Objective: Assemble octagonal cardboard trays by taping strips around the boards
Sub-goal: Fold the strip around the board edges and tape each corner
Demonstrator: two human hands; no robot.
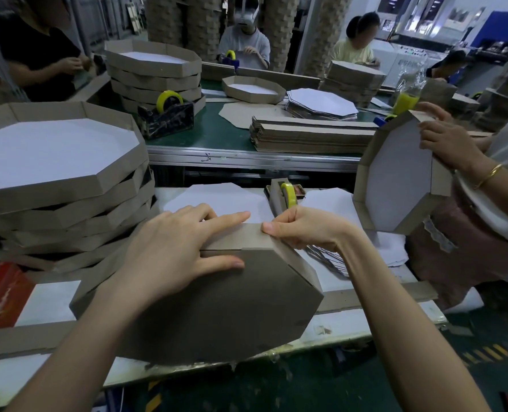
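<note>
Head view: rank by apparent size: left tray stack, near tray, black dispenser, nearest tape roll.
Largest: tray stack and near tray, about alike; the tray is closer, so unranked.
Then: black dispenser.
Smallest: nearest tape roll.

left grip [169, 251] + right grip [303, 230]: 2 | tray held [217, 307]: 1 | tape dispensers [166, 120]: 3+

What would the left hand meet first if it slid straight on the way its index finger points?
Likely the right hand, pinching the strip at a corner of the tray. The index fingertip of the left hand points at its thumb across a short gap; both seem level.
</note>
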